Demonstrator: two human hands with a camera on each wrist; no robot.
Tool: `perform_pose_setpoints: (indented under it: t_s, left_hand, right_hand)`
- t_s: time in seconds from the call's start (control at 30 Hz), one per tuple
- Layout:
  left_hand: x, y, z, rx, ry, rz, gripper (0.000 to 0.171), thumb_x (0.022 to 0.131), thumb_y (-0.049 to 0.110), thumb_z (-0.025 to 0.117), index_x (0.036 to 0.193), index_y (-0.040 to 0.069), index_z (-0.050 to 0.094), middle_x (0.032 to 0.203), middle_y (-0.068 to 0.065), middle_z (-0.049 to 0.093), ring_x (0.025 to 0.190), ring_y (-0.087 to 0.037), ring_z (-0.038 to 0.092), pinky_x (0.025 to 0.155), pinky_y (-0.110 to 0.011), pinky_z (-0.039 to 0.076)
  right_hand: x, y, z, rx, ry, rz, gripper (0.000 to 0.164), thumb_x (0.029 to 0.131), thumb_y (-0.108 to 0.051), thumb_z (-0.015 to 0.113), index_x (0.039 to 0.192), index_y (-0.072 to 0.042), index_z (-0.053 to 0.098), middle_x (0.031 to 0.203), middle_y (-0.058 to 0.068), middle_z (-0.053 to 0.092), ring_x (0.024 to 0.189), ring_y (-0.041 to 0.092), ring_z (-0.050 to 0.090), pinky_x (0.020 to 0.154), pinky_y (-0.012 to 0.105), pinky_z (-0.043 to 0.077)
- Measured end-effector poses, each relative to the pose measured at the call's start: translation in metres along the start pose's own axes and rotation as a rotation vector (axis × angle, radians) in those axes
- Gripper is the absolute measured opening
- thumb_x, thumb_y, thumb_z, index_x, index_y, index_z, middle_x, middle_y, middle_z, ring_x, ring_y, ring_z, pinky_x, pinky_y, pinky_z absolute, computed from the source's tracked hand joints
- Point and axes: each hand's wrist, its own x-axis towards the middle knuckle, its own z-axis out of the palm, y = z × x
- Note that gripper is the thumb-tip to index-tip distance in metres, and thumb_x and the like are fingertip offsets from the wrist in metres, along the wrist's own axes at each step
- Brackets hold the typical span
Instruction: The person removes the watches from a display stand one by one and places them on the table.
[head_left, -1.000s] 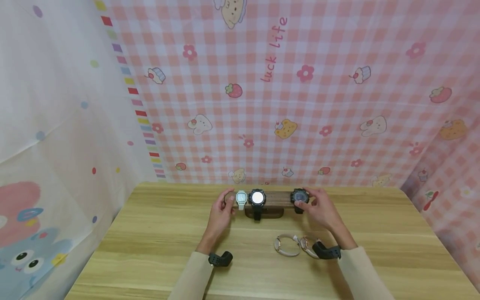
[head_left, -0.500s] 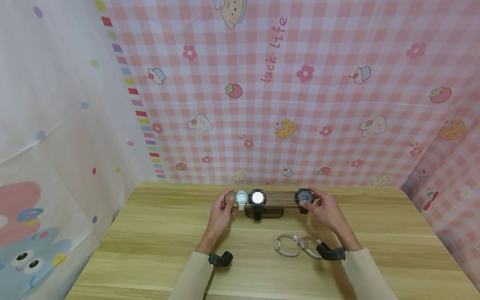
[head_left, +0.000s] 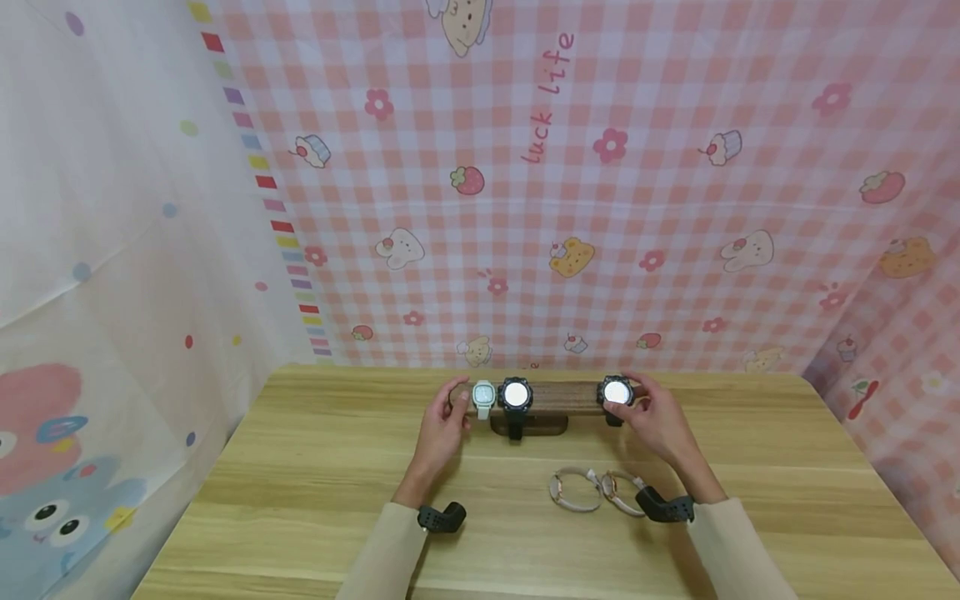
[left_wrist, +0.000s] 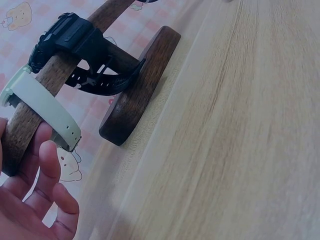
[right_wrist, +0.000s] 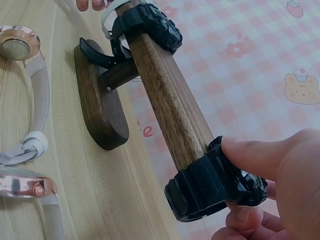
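Observation:
A dark wooden watch stand (head_left: pixel 566 398) has a horizontal bar on an oval base. My left hand (head_left: pixel 441 423) grips the bar's left end, its fingers curled under it in the left wrist view. Beside that hand, a pale mint watch (head_left: pixel 483 395) is looped round the bar. A black sports watch (head_left: pixel 515 395) hangs next to it, its strap end reaching down to the base. Near the bar's right end, my right hand (head_left: pixel 662 423) holds a second black watch (right_wrist: pixel 210 182) between thumb and fingers. This watch encircles the bar; part of its face is covered by the thumb.
Two light-strapped watches with rose-gold cases, a left one (head_left: pixel 576 490) and a right one (head_left: pixel 621 493), lie on the wooden table (head_left: pixel 300 483) in front of the stand. A pink checked cloth (head_left: pixel 660 200) hangs behind the table.
My right hand has slid the second black watch rightward along the bar, towards its end. The watch's face now shines bright. My left hand stays on the left end.

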Motion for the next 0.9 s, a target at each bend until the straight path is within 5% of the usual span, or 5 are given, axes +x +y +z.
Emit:
perform_pose_setpoints:
  t_s: [0.47, 0.73, 0.9]
  left_hand:
    - [-0.001, 0.003, 0.001, 0.009, 0.007, -0.021, 0.033, 0.105, 0.015, 0.05, 0.137, 0.014, 0.056, 0.087, -0.026, 0.056, 0.071, -0.026, 0.06, 0.062, -0.027, 0.049]
    - [0.0, 0.002, 0.0, 0.018, 0.006, -0.013, 0.033, 0.105, 0.015, 0.05, 0.137, 0.014, 0.056, 0.083, -0.019, 0.055, 0.075, -0.037, 0.061, 0.061, -0.025, 0.049]
    - [-0.001, 0.002, 0.0, 0.021, 0.004, -0.003, 0.033, 0.105, 0.015, 0.05, 0.137, 0.013, 0.056, 0.086, -0.026, 0.056, 0.076, -0.04, 0.061, 0.061, -0.024, 0.048]
  right_hand:
    - [-0.003, 0.001, -0.004, 0.004, 0.011, 0.007, 0.059, 0.088, -0.02, 0.076, 0.138, -0.004, 0.05, 0.082, 0.012, 0.059, 0.059, 0.011, 0.046, 0.049, 0.025, 0.037]
    - [-0.006, 0.001, -0.007, -0.019, 0.009, -0.008, 0.06, 0.089, -0.021, 0.076, 0.14, -0.004, 0.05, 0.073, 0.006, 0.052, 0.057, 0.014, 0.043, 0.049, 0.026, 0.036]
    - [-0.009, 0.0, -0.011, -0.038, 0.012, -0.009, 0.06, 0.089, -0.022, 0.076, 0.14, -0.005, 0.05, 0.072, 0.006, 0.052, 0.057, 0.014, 0.043, 0.05, 0.026, 0.036]
